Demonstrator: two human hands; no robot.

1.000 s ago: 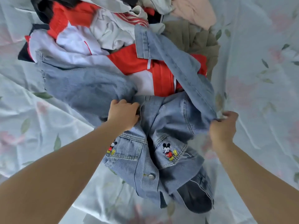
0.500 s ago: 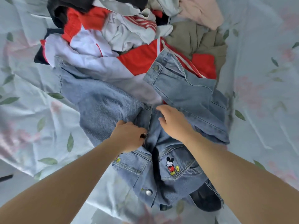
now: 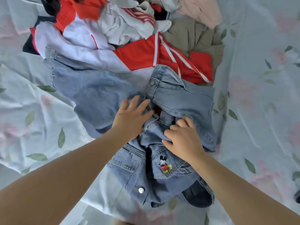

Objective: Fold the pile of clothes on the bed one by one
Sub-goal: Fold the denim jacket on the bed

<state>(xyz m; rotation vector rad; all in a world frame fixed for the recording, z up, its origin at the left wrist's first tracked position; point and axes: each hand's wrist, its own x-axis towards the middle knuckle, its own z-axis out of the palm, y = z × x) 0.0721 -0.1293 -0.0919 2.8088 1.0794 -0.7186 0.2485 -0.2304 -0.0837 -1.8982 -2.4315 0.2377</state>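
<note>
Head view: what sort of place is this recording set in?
Probably a bedroom: a floral bedsheet, a heap of unfolded clothes on it, and a denim jacket nearest the camera.

Left hand [image 3: 131, 117] and right hand [image 3: 183, 142]: bare. Both forearms [image 3: 65, 176]: bare along the full visible length, wrist to frame edge. Left fingers [image 3: 138, 103]: motion-blurred.

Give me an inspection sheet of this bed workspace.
Surface: sheet, pale, leaf print, creased.
Job's things: jacket, denim, crumpled, nearest; pile behind it, unfolded.
Clutter: nothing seen.
Grips: left hand spread flat on jacket; right hand fingers curled into jacket.
Cables: nothing seen.
Surroundings: dark thing at right edge, unclear.
</note>
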